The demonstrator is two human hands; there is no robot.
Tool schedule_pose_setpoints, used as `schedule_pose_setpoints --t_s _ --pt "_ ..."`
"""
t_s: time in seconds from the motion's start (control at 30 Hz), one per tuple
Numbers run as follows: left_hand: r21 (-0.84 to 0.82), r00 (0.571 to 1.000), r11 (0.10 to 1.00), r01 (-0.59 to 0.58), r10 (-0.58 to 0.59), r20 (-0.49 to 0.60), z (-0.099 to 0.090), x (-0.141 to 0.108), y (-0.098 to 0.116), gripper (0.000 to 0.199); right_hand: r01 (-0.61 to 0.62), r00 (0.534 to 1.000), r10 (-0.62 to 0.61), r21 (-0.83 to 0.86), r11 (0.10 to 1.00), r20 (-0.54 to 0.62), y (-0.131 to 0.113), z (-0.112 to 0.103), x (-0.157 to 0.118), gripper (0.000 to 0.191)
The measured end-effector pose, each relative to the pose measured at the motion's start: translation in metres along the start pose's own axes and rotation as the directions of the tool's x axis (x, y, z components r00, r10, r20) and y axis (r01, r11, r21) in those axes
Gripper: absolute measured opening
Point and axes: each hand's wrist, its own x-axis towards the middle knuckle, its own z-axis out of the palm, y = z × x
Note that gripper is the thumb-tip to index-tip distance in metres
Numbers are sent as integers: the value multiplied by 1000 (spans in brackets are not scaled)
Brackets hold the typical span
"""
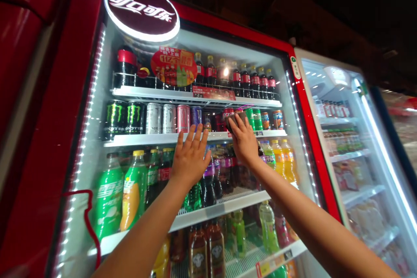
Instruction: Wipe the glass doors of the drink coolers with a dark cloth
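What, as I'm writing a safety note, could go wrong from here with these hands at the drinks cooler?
The left hand, spread and apparently against the glass door, could leave smudges. The right hand holds a dark pad up to the glass: any trapped grit might scratch it, or the pad might slip free.

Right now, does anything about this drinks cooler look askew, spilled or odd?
One thing: a red cord hangs at the lower left of the cooler; its kinked line looks untidy. No spill is visible.
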Motion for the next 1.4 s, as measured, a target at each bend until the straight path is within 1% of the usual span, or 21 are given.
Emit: schedule_pose_setpoints --t_s 0.03,0.1,0.17,0.23,0.33,0.4,0.47,0.53,0.6,0.67,0.73,0.8,0.87,0.9,0.97,1.0,1.07,1.13,1.23,1.33,1.4 --pt "6 1000 1000 0 0 -3 0 0 0 85 18 1000 -18 -7 1000 18 0 -1 10 66" --pt "19 1000 1000 -3 3 -7 0 1 0 84 32 999 -32 -15 999 40 8 -5 33 68" --pt "39 1000 999 -7 7 -4 0 2 0 80 22 999 -21 -5 1000 30 25 -7 50 68" --pt "59 1000 998 -14 14 0 0 2 0 76 -7 1000 7 10 1000 -5 45 -8 55 66" --pt "70 1000 997 -18 18 -2 1 2 0 74 -47 997 49 31 998 -59 71 -6 41 67" --pt "69 1000 997 -16 16 -8 2 2 0 75 -68 994 70 34 997 -80 79 -5 24 68" --pt "65 1000 998 -14 15 -11 2 2 1 78 -77 993 79 26 997 -82 77 -4 8 68" --pt "60 1000 998 -15 16 -7 2 2 1 80 -49 997 50 13 999 -56 66 -4 0 67" --pt "52 1000 999 -15 15 0 1 2 1 80 23 1000 -23 8 1000 -10 50 -4 3 69" --pt "41 1000 999 -11 11 4 0 2 0 81 93 995 -93 9 996 25 40 -5 16 71" --pt "26 1000 1000 -11 11 2 0 2 -1 82 109 994 -109 9 994 24 40 -6 35 71" --pt "12 1000 1000 -17 17 0 -1 2 -2 83 67 998 -67 4 998 -5 51 -7 51 68" --pt "3 1000 1000 -26 26 -3 -1 2 -4 83 -12 999 12 -5 1000 -40 69 -8 55 66" --pt "2 1000 1000 -30 30 -5 -1 2 -4 82 -56 997 55 -14 998 -55 78 -8 52 65" --pt "-1 999 1000 -29 29 -13 -3 2 -5 80 -125 990 122 -41 991 -71 90 -8 36 62" --pt "-4 999 1000 -28 28 -17 -3 2 -5 78 -136 989 132 -56 989 -71 92 -8 27 62" --pt "-15 999 999 -39 38 -23 -4 3 -2 77 -105 994 101 -72 992 -52 90 -7 9 61" --pt "-27 997 996 -80 79 -16 -3 7 5 77 -31 999 30 -57 998 -20 84 -7 3 62" --pt "-41 990 990 -137 138 20 3 16 26 74 51 999 -51 -18 999 17 83 -9 17 62" --pt "-50 986 986 -160 162 45 12 27 58 68 37 999 -37 -27 999 11 102 -14 37 59" --pt "-58 983 983 -176 179 49 19 34 81 65 -15 1000 14 -51 999 -17 119 -16 38 58"
